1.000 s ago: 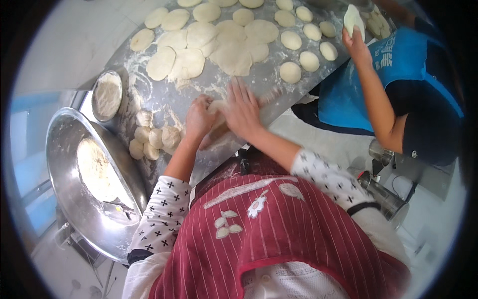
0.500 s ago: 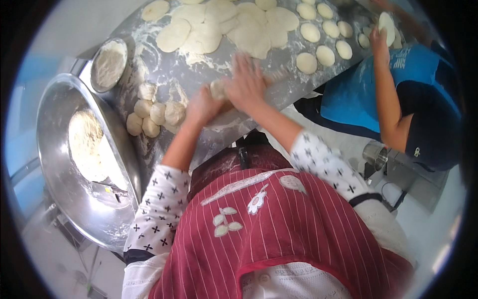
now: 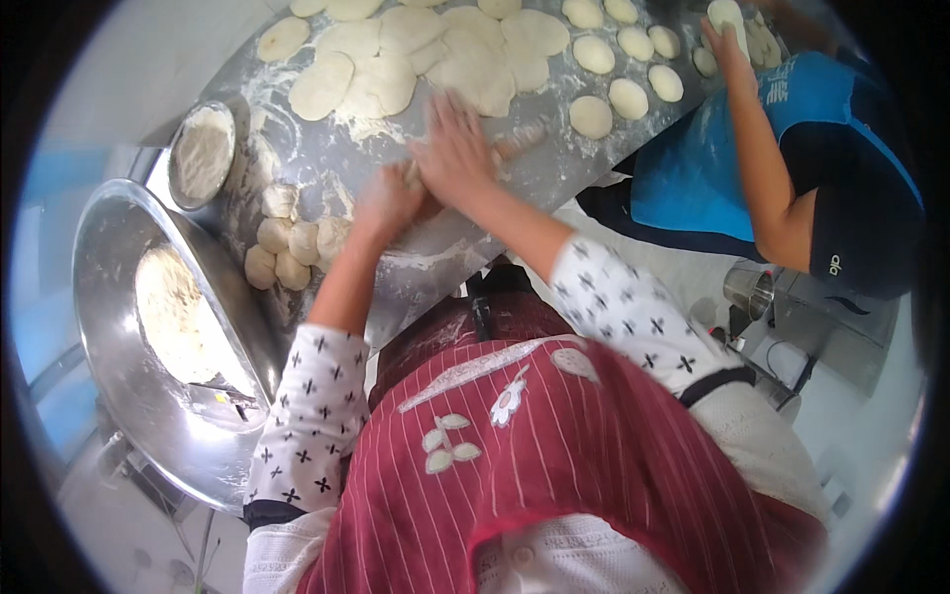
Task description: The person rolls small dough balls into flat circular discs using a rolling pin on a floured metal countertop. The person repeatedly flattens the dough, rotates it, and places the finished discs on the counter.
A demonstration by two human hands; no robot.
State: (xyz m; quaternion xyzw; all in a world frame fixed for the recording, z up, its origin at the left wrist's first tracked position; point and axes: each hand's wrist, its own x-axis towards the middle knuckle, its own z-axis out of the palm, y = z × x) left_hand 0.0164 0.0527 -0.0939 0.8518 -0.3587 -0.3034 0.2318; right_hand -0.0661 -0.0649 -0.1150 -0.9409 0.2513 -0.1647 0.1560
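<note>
At the middle of the floury table, my left hand (image 3: 384, 206) is closed, blurred a little, with a small pale piece of dough (image 3: 409, 170) showing at its fingertips. My right hand (image 3: 455, 153) lies flat with fingers stretched out, pressing over a rolling pin (image 3: 524, 138) whose floured end sticks out on the right. The two hands nearly touch, and most of the pin is hidden under them. Left of my left hand, several dough balls (image 3: 281, 236) sit in a cluster. Beyond my hands lie several overlapping flat dough rounds (image 3: 384, 85).
A big steel basin (image 3: 109, 297) with dough or flour stands at the left. A bowl of flour (image 3: 202, 156) rests at the table's left edge. Small dough discs (image 3: 628, 99) lie at the far right. A co-worker in a blue apron (image 3: 693, 193) holds a dough round there.
My hands have shifted slightly left with the view. The dough piece, clearly seen between my hands before, is now mostly covered. The co-worker's raised hand has moved slightly.
</note>
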